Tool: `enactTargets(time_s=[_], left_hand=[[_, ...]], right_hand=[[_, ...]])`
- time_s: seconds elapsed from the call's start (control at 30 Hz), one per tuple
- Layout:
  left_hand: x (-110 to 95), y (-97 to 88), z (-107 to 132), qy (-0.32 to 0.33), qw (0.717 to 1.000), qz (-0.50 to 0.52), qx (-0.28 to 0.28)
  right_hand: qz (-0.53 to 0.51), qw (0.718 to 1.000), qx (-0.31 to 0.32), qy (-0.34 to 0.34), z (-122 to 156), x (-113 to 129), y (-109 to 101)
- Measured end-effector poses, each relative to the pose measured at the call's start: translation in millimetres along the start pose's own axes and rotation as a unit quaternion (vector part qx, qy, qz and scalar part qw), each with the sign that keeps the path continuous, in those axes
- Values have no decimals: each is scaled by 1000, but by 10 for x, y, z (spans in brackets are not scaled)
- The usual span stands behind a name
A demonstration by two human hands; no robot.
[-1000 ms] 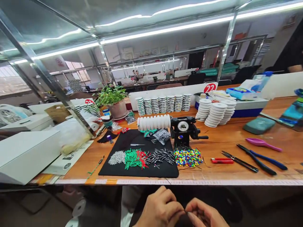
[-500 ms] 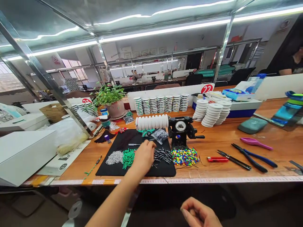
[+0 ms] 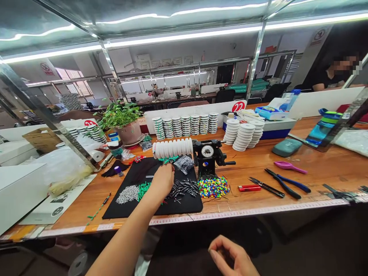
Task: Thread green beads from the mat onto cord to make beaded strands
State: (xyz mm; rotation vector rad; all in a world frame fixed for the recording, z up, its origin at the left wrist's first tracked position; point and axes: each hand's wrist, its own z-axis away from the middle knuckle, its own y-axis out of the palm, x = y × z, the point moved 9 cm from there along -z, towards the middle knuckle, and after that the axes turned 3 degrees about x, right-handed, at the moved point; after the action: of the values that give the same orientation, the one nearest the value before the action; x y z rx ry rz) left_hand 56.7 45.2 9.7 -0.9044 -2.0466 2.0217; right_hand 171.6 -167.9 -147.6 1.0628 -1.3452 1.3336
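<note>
The left hand (image 3: 162, 182) reaches out over the black mat (image 3: 184, 207) with its fingers bunched closed and pointing down. Its fingertips are at or just above the mat, and the hand itself hides whether they pinch anything. It sits between the green tubes (image 3: 143, 190) on one side and the heap of small black pieces (image 3: 181, 188) on the other, just below a clear bag of dark beads (image 3: 184, 164). The mat lies on the wooden surface (image 3: 80, 209) near its front edge, which carries a measuring tape (image 3: 258, 210). Silver pieces (image 3: 128, 194) lie on the mat beyond the green tubes, and a mound of coloured pinheads (image 3: 212, 187) lies on the wood just off the mat's corner. A white spool roll (image 3: 172, 148) and a black hand-cranked counter (image 3: 207, 155) stand behind it. The right hand (image 3: 230, 255) hangs low, below the surface edge and well apart from the mat, with its fingers curled in toward the thumb. Whether it holds anything is too hidden to tell.
</note>
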Motion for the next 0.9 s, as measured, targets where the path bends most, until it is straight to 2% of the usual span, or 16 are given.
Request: enactTargets(time_s=[0.07, 0.13, 0.17, 0.2, 0.27, 0.3, 0.33, 0.43, 0.53, 0.73, 0.9], left_hand=[[-94, 10, 245, 17, 998, 66, 17], [-204, 176, 533, 29, 979, 188, 76], [-249, 318, 685, 16, 941, 316, 120], [-296, 461, 835, -3, 891, 427, 156], [-363, 702, 1090, -40, 805, 561, 187], [-382, 793, 1188, -53, 784, 589, 189], [-395, 864, 1267, -61, 774, 602, 186], [-434, 982, 1412, -68, 765, 616, 177], [-466, 1046, 1476, -70, 761, 618, 185], [-360, 1140, 1542, -72, 795, 574, 180], [-202, 1212, 1638, -98, 795, 579, 148]], right_hand=[[2, 999, -39, -22, 5, 89, -104], [-10, 997, -78, -27, 15, 153, -210], [-18, 996, -89, -25, 19, 180, -253], [-25, 994, -99, -25, 23, 212, -295], [-29, 992, -117, -33, 30, 312, -374], [-26, 991, -123, -40, 30, 379, -405], [-18, 991, -126, -51, 27, 455, -425], [29, 988, -121, -86, -4, 686, -403], [82, 986, -103, -101, -49, 801, -290], [77, 992, -68, -69, -66, 670, -105], [57, 996, -45, -51, -55, 555, -7]])
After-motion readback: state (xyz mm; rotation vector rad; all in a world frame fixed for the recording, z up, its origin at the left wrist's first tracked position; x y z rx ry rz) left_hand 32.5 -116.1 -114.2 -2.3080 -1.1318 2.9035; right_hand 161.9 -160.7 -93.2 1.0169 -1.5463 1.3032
